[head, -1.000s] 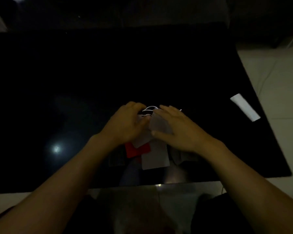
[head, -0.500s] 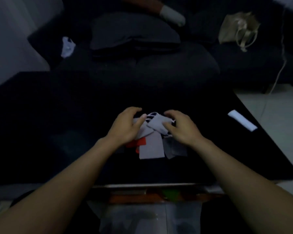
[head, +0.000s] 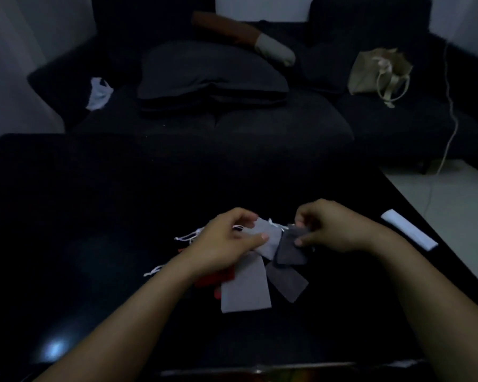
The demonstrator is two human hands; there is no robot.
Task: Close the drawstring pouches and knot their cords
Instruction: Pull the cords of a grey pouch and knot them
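Several small drawstring pouches lie in a loose pile on the black table (head: 94, 216). My left hand (head: 226, 241) pinches a light grey pouch (head: 268, 238) between thumb and fingers. My right hand (head: 334, 227) pinches a dark grey pouch (head: 290, 249) right beside it. A larger light grey pouch (head: 246, 290), another dark grey pouch (head: 287, 282) and a red pouch (head: 218, 279) lie under my hands. White cords (head: 188, 237) trail out to the left of the pile.
A white flat strip (head: 409, 232) lies near the table's right edge. Behind the table stands a dark sofa (head: 260, 125) with a dark cushion (head: 210, 73), a beige bag (head: 378, 73) and a white cloth (head: 98, 93). A cable (head: 450, 119) hangs at the right.
The view has tilted up, showing the sofa. My hands have drawn apart, the left keeping a light grey pouch, the right now pinching a dark grey one.
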